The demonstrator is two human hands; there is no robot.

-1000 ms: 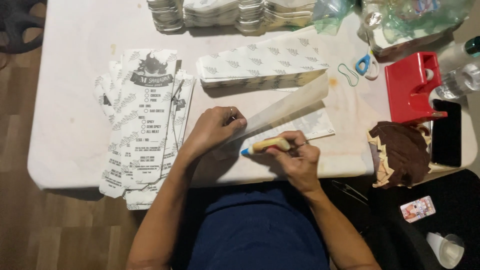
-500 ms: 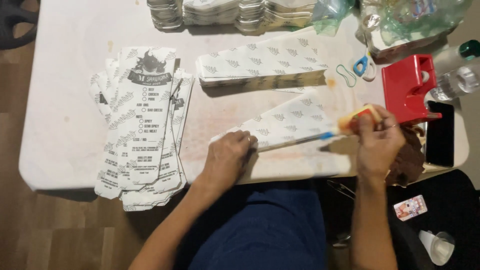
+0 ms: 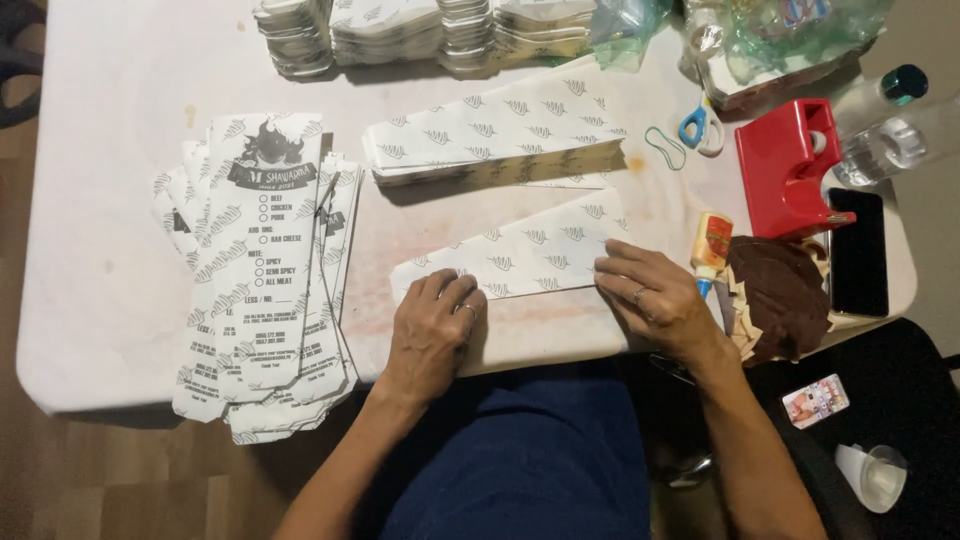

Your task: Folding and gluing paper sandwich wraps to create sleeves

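A long white patterned paper sheet (image 3: 525, 255) lies flat on the white table (image 3: 100, 130) in front of me. My left hand (image 3: 432, 330) presses flat on its left end. At the sheet's right end my right hand (image 3: 655, 300) lies palm down with the fingers spread on the paper. A small glue bottle (image 3: 710, 245) lies on the table just right of my right hand, untouched.
A stack of the same patterned sheets (image 3: 500, 135) sits behind. Printed paper bags (image 3: 260, 270) pile up at left. Bundled stacks (image 3: 400, 30) line the far edge. Scissors (image 3: 700, 125), red tape dispenser (image 3: 785, 165), black phone (image 3: 858, 250), water bottle (image 3: 895, 125) and brown paper scraps (image 3: 775, 300) crowd the right.
My right hand has put the glue bottle down at the right and come back onto the sheet's right end. The left hand stays pressed on the left end.
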